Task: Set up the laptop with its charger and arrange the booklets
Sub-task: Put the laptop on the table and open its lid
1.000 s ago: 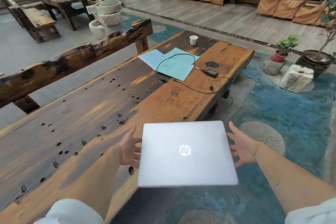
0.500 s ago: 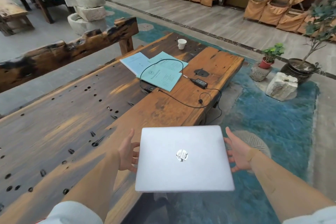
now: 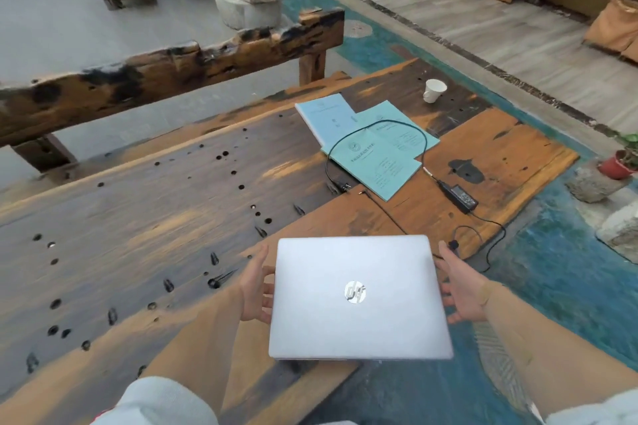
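I see my left hand [image 3: 257,286] and right hand [image 3: 461,286], fingers spread, carrying the smooth silver laptop [image 3: 359,297] by its side edges, lower centre.

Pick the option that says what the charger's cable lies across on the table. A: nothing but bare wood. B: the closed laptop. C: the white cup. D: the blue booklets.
D: the black cable loops over the blue booklets, away from the white cup and the laptop.

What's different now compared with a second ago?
The closed laptop, carried between left hand and right hand, has come closer to the wooden table. Booklets, charger and paper cup lie as before.
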The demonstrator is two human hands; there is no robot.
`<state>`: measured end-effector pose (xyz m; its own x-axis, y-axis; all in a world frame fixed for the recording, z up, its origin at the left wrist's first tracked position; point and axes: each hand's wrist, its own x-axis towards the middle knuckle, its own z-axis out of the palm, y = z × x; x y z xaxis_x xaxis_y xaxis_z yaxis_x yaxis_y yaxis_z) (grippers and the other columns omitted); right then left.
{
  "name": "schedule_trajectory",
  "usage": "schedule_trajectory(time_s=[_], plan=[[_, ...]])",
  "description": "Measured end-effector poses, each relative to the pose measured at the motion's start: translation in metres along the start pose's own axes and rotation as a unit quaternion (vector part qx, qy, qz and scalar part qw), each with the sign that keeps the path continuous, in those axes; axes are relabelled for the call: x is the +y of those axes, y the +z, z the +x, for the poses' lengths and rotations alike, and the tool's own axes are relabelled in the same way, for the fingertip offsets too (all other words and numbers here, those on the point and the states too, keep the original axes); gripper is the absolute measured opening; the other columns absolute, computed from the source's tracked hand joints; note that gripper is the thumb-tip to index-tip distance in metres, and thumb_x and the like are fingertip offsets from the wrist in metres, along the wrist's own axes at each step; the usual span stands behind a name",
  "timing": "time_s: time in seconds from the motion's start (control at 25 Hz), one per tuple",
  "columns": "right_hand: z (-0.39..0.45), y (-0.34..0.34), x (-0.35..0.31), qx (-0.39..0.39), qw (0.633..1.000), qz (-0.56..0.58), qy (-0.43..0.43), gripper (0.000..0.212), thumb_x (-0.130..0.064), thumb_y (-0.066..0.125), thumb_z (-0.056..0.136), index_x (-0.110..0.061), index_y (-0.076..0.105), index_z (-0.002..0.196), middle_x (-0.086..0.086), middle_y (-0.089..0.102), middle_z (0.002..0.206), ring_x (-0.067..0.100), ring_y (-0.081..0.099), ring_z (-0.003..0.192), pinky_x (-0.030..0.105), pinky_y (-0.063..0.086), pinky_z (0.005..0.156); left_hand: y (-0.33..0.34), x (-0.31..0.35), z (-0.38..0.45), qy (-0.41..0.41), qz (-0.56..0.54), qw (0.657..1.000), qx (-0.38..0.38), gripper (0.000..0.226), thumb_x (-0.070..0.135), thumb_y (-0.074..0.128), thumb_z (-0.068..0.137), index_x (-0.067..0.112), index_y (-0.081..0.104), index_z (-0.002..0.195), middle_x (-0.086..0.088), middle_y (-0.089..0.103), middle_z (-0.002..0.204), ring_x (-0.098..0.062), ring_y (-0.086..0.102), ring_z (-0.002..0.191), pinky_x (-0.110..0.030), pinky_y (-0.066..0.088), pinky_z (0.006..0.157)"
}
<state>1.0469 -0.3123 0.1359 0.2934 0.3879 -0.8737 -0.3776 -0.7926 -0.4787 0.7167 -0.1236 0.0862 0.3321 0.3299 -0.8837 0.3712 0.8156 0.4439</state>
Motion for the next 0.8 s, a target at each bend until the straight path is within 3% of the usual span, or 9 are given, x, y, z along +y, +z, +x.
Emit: schedule_trajectory(time_s=[0.12, 0.28, 0.36, 0.44, 0.64, 0.8], plan=[[0.022, 0.018, -0.036, -0.035, 0.999, -0.033, 0.002, 0.08, -0.09, 0.034, 0.07, -0.046, 0.043, 0.136, 0.012, 0.058, 0.133, 0.036, 0.054, 0.12, 0.06, 0.045, 0.093, -0.018, 0.002, 0.003, 0.006, -0.049, 0.999, 0.02, 0.095, 0.088, 0.025, 0.078, 0.023, 0.038, 0.146, -0.019, 0.057, 0.126, -0.038, 0.059, 0.108, -0.051, 0.05, 0.079], [0.047, 0.049, -0.073, -0.055, 0.993, -0.101, 0.002, 0.093, -0.09, 0.042, 0.061, -0.043, 0.04, 0.142, 0.009, 0.048, 0.144, 0.035, 0.046, 0.127, 0.058, 0.043, 0.096, -0.036, -0.003, 0.001, 0.003, -0.113, 0.992, 0.06, 0.091, 0.086, 0.027, 0.079, 0.024, 0.038, 0.144, -0.017, 0.058, 0.123, -0.035, 0.06, 0.101, -0.055, 0.047, 0.088], [0.061, 0.064, -0.087, -0.065, 0.99, -0.127, -0.006, 0.087, -0.089, 0.039, 0.069, -0.042, 0.039, 0.143, 0.008, 0.047, 0.144, 0.033, 0.045, 0.128, 0.058, 0.037, 0.104, -0.043, -0.007, 0.0, 0.001, -0.143, 0.987, 0.075, 0.089, 0.087, 0.029, 0.078, 0.025, 0.039, 0.143, -0.016, 0.057, 0.125, -0.037, 0.06, 0.106, -0.057, 0.046, 0.09], [0.074, 0.075, -0.103, -0.074, 0.986, -0.146, -0.002, 0.079, -0.087, 0.035, 0.075, -0.041, 0.044, 0.139, 0.008, 0.053, 0.132, 0.031, 0.051, 0.119, 0.056, 0.042, 0.098, -0.046, -0.01, -0.001, 0.002, -0.172, 0.98, 0.096, 0.084, 0.086, 0.03, 0.079, 0.027, 0.043, 0.137, -0.016, 0.058, 0.126, -0.036, 0.059, 0.107, -0.056, 0.046, 0.091], [0.097, 0.098, -0.142, -0.129, 0.969, -0.21, 0.022, 0.077, -0.085, 0.034, 0.077, -0.034, 0.053, 0.131, 0.013, 0.06, 0.124, 0.033, 0.058, 0.111, 0.051, 0.051, 0.079, -0.036, -0.012, -0.004, 0.007, -0.24, 0.956, 0.169, 0.08, 0.083, 0.036, 0.08, 0.022, 0.052, 0.129, -0.016, 0.063, 0.115, -0.033, 0.062, 0.094, -0.047, 0.052, 0.074], [0.117, 0.101, -0.171, -0.155, 0.954, -0.256, 0.032, 0.085, -0.088, 0.039, 0.071, -0.026, 0.063, 0.122, 0.01, 0.061, 0.124, 0.033, 0.06, 0.109, 0.054, 0.049, 0.089, -0.015, -0.008, 0.006, 0.004, -0.276, 0.937, 0.213, 0.079, 0.082, 0.035, 0.082, 0.023, 0.054, 0.13, -0.014, 0.065, 0.111, -0.032, 0.064, 0.089, -0.042, 0.053, 0.069]])
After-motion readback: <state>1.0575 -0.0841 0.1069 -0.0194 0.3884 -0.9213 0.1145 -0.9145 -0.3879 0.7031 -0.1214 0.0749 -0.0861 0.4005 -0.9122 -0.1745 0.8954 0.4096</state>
